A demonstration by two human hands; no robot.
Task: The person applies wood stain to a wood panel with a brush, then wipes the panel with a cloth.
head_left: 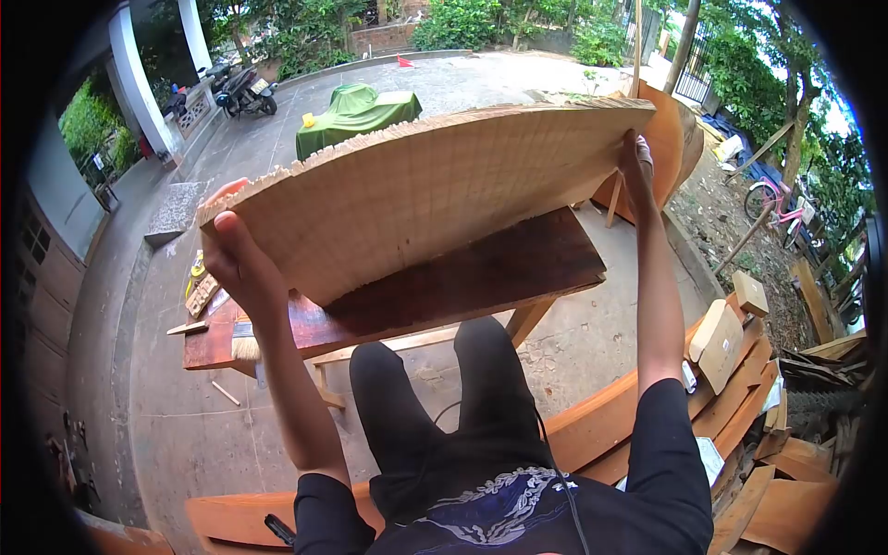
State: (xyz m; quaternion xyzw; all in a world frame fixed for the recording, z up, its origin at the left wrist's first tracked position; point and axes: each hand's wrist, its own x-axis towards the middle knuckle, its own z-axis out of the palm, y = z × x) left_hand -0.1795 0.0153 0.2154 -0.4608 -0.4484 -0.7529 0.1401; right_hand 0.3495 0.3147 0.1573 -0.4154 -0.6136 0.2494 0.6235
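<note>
A wide pale wooden board (444, 180) with a rough, splintery top edge is tilted up on its long side in front of me. My left hand (236, 250) is closed on its left end, thumb on the near face and fingers behind. At the far right end, my right hand (636, 166) grips the board's edge, its fingers partly hidden. Under the board lies a dark reddish-brown plank (509, 268) on wooden legs, and the board's lower edge overlaps it in this view. A flat brush (245, 348) with light bristles rests on the plank's left end, near my left forearm.
Curved wooden pieces (592, 421) and a cardboard box (716, 346) lie to my right, beside scrap wood (795, 472). A green-covered object (356, 116) stands beyond the board. Further off are a motorbike (245, 92) and a pink bicycle (780, 205).
</note>
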